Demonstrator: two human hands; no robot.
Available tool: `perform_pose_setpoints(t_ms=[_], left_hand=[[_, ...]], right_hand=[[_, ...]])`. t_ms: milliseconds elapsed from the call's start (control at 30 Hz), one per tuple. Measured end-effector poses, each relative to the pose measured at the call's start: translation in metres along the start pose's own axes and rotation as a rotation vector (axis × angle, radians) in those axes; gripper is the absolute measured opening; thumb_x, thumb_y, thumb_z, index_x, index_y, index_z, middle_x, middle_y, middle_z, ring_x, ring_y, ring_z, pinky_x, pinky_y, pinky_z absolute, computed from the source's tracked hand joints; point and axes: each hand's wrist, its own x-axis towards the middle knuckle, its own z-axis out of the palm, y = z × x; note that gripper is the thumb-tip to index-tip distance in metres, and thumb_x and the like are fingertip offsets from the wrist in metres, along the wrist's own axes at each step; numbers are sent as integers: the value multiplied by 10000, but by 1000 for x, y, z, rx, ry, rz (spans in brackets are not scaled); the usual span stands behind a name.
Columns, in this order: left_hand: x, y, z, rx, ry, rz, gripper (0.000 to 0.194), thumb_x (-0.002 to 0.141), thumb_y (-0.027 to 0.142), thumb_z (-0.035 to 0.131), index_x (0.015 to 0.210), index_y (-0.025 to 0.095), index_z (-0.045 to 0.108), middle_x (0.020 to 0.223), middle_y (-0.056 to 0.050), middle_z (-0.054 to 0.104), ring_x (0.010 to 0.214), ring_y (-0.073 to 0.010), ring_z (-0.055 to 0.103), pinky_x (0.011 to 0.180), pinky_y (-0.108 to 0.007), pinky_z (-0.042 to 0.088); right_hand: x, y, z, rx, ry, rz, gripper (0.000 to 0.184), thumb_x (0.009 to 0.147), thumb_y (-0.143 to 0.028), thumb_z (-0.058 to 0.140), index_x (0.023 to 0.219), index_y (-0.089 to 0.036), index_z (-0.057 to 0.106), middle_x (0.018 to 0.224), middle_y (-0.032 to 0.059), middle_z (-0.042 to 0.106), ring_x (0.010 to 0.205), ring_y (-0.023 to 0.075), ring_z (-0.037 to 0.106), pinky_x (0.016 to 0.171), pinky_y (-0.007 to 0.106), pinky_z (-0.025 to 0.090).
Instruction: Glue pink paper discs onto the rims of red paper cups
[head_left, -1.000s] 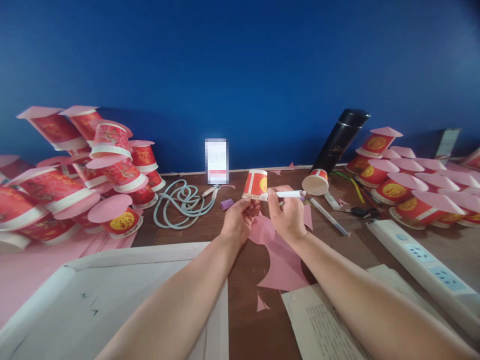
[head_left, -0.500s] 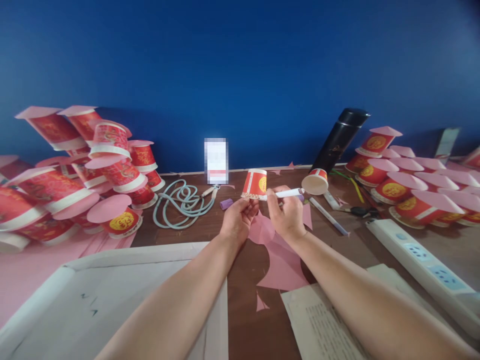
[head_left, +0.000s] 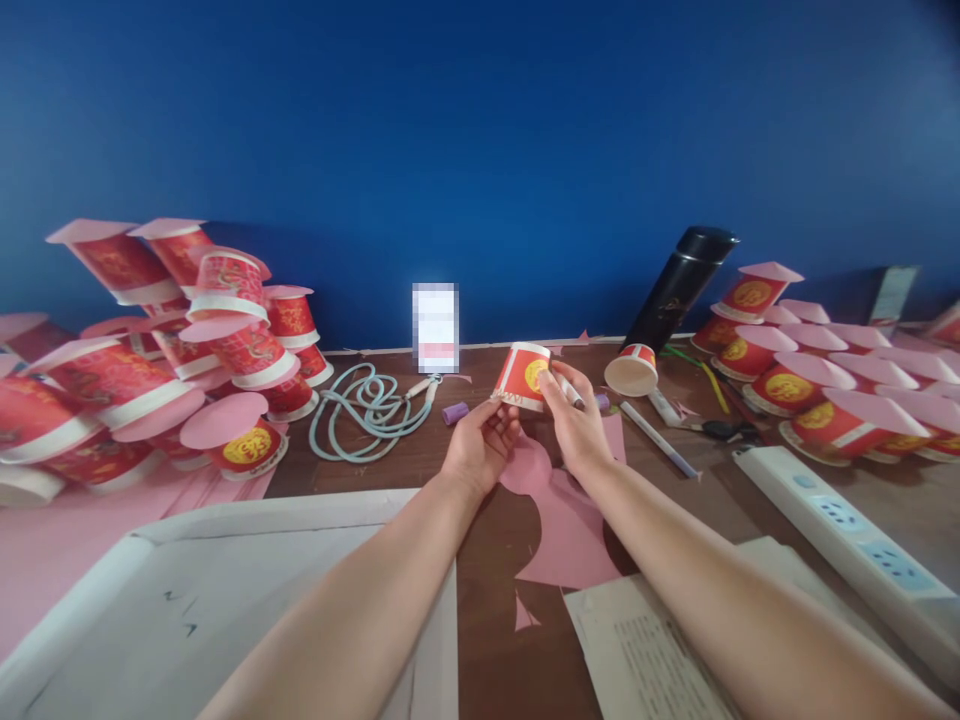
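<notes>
My left hand pinches the lower rim of a small red paper cup with a yellow emblem, held upside down above the brown table. My right hand grips a white marker, its fingertips touching the cup's right side. Under both hands lies a sheet of pink paper with a round piece cut from it. A purple marker cap rests on the table left of the cup.
Red cups with pink paper lids are piled at the left and lined up at the right. A coiled blue cord, black flask, tipped cup, pen, power strip, white board and printed sheet surround the hands.
The cup has tilted so its emblem faces me more. My right hand has turned the marker from lying across the cup's rim to pointing away, against the cup's side.
</notes>
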Motion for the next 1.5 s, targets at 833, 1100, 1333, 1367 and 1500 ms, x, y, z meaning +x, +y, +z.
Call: perform_pose_setpoints(t_ms=[833, 1100, 1333, 1367, 1500], left_hand=[[7, -12, -5, 98, -100, 178, 19, 746, 114, 667, 743, 100, 655, 720, -37, 671, 700, -94, 641, 778, -216, 492], [7, -13, -5, 155, -118, 187, 70, 711, 159, 707, 728, 112, 658, 691, -25, 654, 675, -96, 622, 747, -213, 463], [8, -14, -5, 163, -146, 189, 99, 699, 173, 722, 744, 107, 663, 685, -22, 652, 653, -96, 614, 750, -231, 466], [7, -14, -4, 163, -147, 189, 101, 699, 176, 722, 743, 108, 663, 683, -23, 653, 653, -98, 616, 749, -232, 467], [7, -14, -4, 169, -140, 194, 108, 693, 184, 731, 738, 113, 662, 678, -20, 653, 661, -105, 625, 754, -236, 465]], right_hand=[[-22, -17, -1, -525, -117, -748, 178, 910, -278, 500, 1019, -230, 633, 937, 49, 703, 858, 200, 638, 810, 379, 494], [-23, -14, 1, -520, -37, -685, 101, 884, -297, 540, 880, -214, 597, 811, 40, 668, 771, 190, 642, 712, 339, 503], [-23, -15, 2, -553, -29, -729, 86, 891, -271, 527, 869, -212, 584, 792, 32, 661, 761, 184, 631, 716, 338, 490], [-23, -15, 2, -556, -28, -732, 83, 890, -268, 528, 869, -210, 584, 791, 33, 661, 758, 184, 629, 714, 338, 488], [-22, -15, 1, -561, -33, -718, 90, 886, -278, 531, 866, -208, 584, 786, 36, 661, 745, 186, 622, 697, 334, 485]])
